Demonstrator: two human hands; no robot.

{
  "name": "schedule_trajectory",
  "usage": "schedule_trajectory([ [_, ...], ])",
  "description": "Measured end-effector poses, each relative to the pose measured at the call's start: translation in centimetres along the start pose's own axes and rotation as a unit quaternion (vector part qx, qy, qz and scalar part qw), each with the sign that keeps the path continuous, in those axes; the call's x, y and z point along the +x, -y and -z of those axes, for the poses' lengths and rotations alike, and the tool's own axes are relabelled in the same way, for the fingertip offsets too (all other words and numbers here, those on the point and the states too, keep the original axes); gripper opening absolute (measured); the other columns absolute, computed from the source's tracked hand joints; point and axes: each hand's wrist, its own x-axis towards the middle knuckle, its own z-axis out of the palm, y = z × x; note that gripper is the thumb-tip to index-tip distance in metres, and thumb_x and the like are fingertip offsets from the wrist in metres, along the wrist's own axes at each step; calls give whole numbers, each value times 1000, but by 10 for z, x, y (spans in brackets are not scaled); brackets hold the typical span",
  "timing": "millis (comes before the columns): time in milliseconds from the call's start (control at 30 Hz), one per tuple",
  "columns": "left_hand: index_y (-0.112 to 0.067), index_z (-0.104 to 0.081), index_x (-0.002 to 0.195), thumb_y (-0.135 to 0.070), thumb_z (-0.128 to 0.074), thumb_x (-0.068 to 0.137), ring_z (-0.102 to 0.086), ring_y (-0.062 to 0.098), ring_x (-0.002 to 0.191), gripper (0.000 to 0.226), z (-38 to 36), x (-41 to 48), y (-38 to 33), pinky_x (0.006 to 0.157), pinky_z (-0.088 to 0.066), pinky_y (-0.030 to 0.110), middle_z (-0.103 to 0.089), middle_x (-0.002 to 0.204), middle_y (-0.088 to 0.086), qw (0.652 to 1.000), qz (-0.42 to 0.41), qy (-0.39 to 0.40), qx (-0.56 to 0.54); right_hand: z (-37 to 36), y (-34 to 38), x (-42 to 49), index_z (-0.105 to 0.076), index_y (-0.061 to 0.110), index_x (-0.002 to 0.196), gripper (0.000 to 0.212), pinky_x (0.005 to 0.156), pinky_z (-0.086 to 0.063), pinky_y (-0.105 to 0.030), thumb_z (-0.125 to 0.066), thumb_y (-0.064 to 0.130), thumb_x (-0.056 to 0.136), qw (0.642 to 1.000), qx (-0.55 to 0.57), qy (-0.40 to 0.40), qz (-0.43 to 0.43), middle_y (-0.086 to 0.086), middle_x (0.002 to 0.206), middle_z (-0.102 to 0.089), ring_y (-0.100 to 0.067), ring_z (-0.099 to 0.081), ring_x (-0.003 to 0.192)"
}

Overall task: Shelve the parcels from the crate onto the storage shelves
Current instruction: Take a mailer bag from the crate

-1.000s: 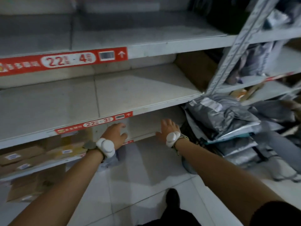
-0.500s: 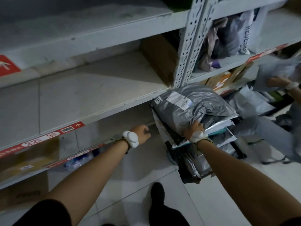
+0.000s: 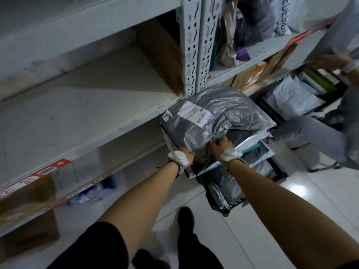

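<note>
Both hands on the top parcel point(image 3: 217, 121), a crinkled grey poly bag with a white label point(image 3: 195, 113) and a small "0320" sticker. Left hand point(image 3: 184, 155) grasps the bag's near-left edge, fingers curled into the plastic. Right hand point(image 3: 220, 145) grasps the near edge just beside it, fingers bunched into a fold. The two hands sit close together but don't touch. White bands on both wrists.

The parcel lies on a stack of grey and white mailers that overfills the black crate point(image 3: 279, 172) on the tiled floor point(image 3: 320, 200). The parcel's far corner touches the foot of the perforated post point(image 3: 192, 45) of the shelves point(image 3: 77, 105) (not on any shelf yet).

The middle shelf bay left of the post is bare apart from a brown box point(image 3: 161, 51) at its right end. Bays right of the post hold bags and flat cartons. Lower left: cardboard boxes point(image 3: 29, 235) and a blue-white pack point(image 3: 91, 193). Far right, a second person's hand point(image 3: 328, 60) is above another crate point(image 3: 272, 111) of white mailers (blurred).
</note>
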Motion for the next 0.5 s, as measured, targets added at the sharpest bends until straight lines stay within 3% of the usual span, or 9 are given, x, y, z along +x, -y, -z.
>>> schedule_trajectory([
  [33, -1, -56, 123, -25, -34, 106, -57, 28, 95, 37, -1, -1, -3, 81, -44, 31, -60, 107, 14, 1000, -3, -10, -28, 3, -1, 2, -52, 9, 132, 69, 101, -44, -44, -49, 63, 89, 1000, 25, 11, -6, -18, 130, -58, -39, -56, 121],
  [100, -7, -62, 94, -27, -40, 104, -53, 23, 83, 31, -1, -5, -6, 74, -38, 28, -58, 89, 7, 997, -23, -20, -70, 8, 0, 11, -51, 18, 136, 70, 97, -49, -47, -52, 64, 84, 993, 101, 53, -25, -19, 126, -62, -41, -60, 114],
  [167, -13, -49, 72, -34, -46, 102, -47, 20, 69, 37, 6, -11, -6, 65, -32, 29, -49, 71, 3, 995, -60, -51, -67, 11, 2, 20, -41, 20, 147, 70, 92, -52, -47, -63, 51, 88, 965, 233, 109, -53, -19, 133, -58, -42, -59, 116],
  [200, -13, -44, 67, -36, -49, 101, -44, 19, 66, 41, 12, -17, -5, 62, -29, 30, -44, 66, 2, 993, -73, -63, -66, 12, 10, 18, -46, 18, 145, 73, 88, -54, -46, -65, 55, 86, 930, 334, 136, -76, -16, 133, -60, -39, -61, 116],
  [233, -14, -39, 64, -36, -50, 101, -41, 19, 64, 44, 19, -25, -4, 59, -26, 30, -40, 63, 1, 991, -90, -77, -57, 12, 14, 18, -53, 17, 139, 73, 85, -56, -44, -65, 62, 83, 870, 454, 164, -100, -13, 130, -64, -35, -63, 114],
  [300, -12, -34, 61, -35, -52, 100, -36, 19, 61, 48, 30, -39, -1, 57, -22, 32, -37, 61, 3, 986, -137, -93, -32, 14, 22, 16, -65, 18, 127, 66, 85, -54, -44, -60, 68, 84, 780, 589, 188, -98, -9, 120, -70, -32, -66, 109],
  [400, -8, -40, 65, -45, -50, 97, -41, 23, 60, 50, 40, -57, 17, 58, -31, 32, -44, 63, 8, 981, -183, -67, 13, 20, 31, 17, -65, 18, 127, 73, 97, -50, -53, -67, 69, 76, 781, 604, 137, -84, -11, 120, -70, -37, -65, 111],
  [500, -2, -50, 70, -43, -49, 99, -56, 31, 67, 51, 43, -78, 42, 61, -40, 35, -59, 71, 20, 979, -190, -52, 55, 0, 8, 69, -63, 16, 129, 94, 95, -50, -57, -87, 64, 51, 813, 565, 96, -108, -11, 120, -70, -40, -66, 106],
])
